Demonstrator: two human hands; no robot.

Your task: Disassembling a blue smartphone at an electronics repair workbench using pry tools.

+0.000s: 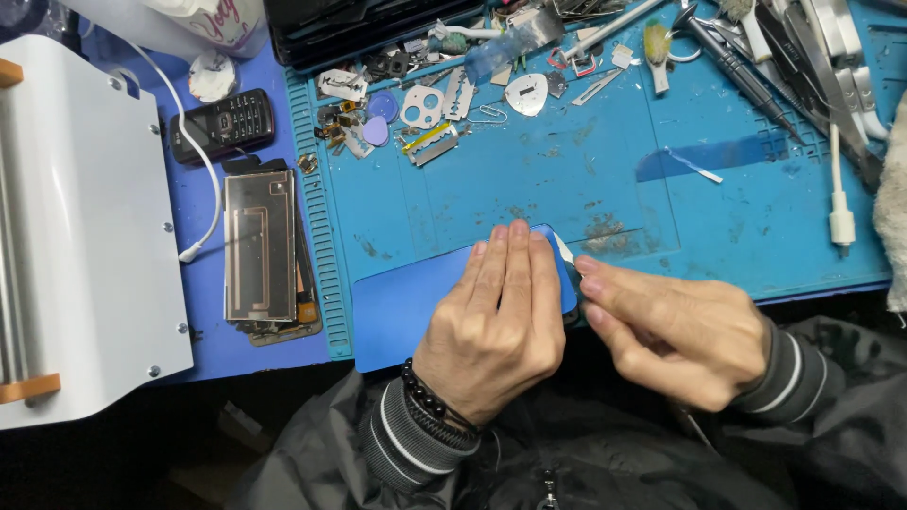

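Blue flat phone-shaped slab (pixel 416 297), probably a phone lying face or back up, sits at the near edge of the blue work mat (pixel 586 179) on the desk, directly in front of the person. The left hand (pixel 496 316) lies flat on top of it, fingers (pixel 515 260) straight and pressed close together, pinning it down rather than gripping it. The right hand (pixel 675 326) comes in from the right side, its thumb and forefinger pinched narrow on a thin pale blade-like tool (pixel 564 248) whose tip meets the slab's far right corner; how deep the tip sits cannot be told, since the fingers cover the seam. To work this corner well, a judgement from the pose alone, the flat hand should keep even downward pressure so the slab does not slide on the mat, while the tool stays shallow and nearly parallel to the surface, moved along the edge with small wrist turns rather than levered hard, which could bend or crack a thin panel. To the left lie a stack of opened phone parts with a coppery back (pixel 260 246), a small black keypad phone (pixel 227 123) and a white machine housing (pixel 85 227) with a white cable (pixel 194 151) running past it. Along the mat's far side are scattered picks and razor blades (pixel 430 142), tweezers (pixel 746 71) and a strip of blue film (pixel 709 156), all well apart from the hands.
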